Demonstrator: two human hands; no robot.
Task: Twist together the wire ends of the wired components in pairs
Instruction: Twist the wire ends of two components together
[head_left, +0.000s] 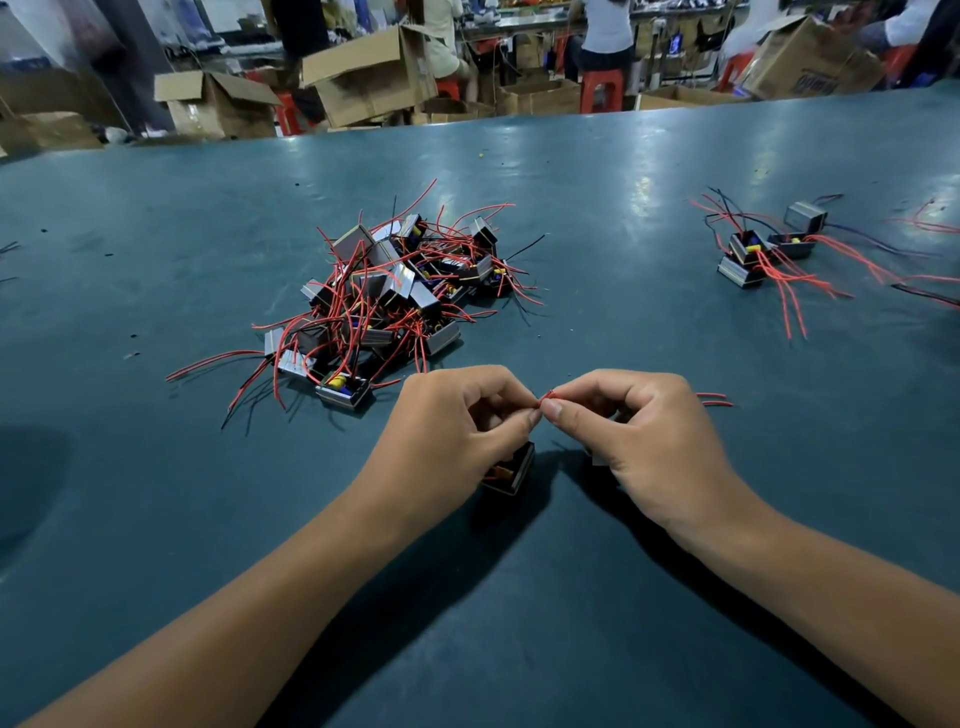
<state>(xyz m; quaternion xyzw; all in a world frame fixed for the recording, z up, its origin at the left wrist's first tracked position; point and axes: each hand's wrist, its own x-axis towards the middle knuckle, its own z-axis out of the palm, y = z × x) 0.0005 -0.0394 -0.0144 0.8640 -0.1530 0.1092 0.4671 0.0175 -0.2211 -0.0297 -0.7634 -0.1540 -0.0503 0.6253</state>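
Observation:
My left hand (457, 421) and my right hand (639, 431) meet fingertip to fingertip above the table, both pinching the red wire ends (548, 397) between thumb and forefinger. Under my left hand sits a small black component (511, 470) with a metal frame. A second component (597, 457) is mostly hidden below my right hand. Two loose red wire tips (714, 399) stick out past my right hand. A pile of several wired components (384, 296) lies ahead on the left.
The dark green table (519, 597) stretches wide around me. A small group of components with long red and black wires (763, 254) lies at the right. Beyond the far table edge stand cardboard boxes (369, 78), red stools (600, 88) and people at benches.

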